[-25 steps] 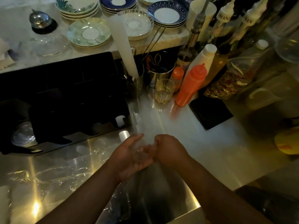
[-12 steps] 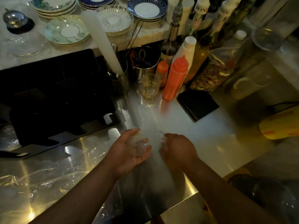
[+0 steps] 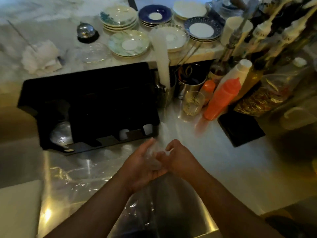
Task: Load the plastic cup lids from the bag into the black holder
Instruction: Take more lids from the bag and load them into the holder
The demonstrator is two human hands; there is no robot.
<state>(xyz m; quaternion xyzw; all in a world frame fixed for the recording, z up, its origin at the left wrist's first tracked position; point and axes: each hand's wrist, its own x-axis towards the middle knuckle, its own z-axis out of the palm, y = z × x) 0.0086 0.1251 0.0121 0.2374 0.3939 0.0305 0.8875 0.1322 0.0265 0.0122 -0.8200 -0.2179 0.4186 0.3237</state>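
Slippery handful, just short of the black holder point(image 3: 96, 93)!

Nearest of all, the bag point(image 3: 137, 208) trails down in front of the holder. Above it the left hand point(image 3: 142, 165) cups its grip round the plastic cup lids point(image 3: 152, 158), while the right hand point(image 3: 181, 160) appears to pinch the film at their edge. If that film tugs or clings, the clear stack could fan out and skid across the steel worktop point(image 3: 214, 169). Farther on, the holder's slots are dark and hard to read, so a rushed drop could catch the rim. Right of the holder, the glass point(image 3: 193, 103) and orange bottle point(image 3: 221, 98) stand within reach of a careless elbow.
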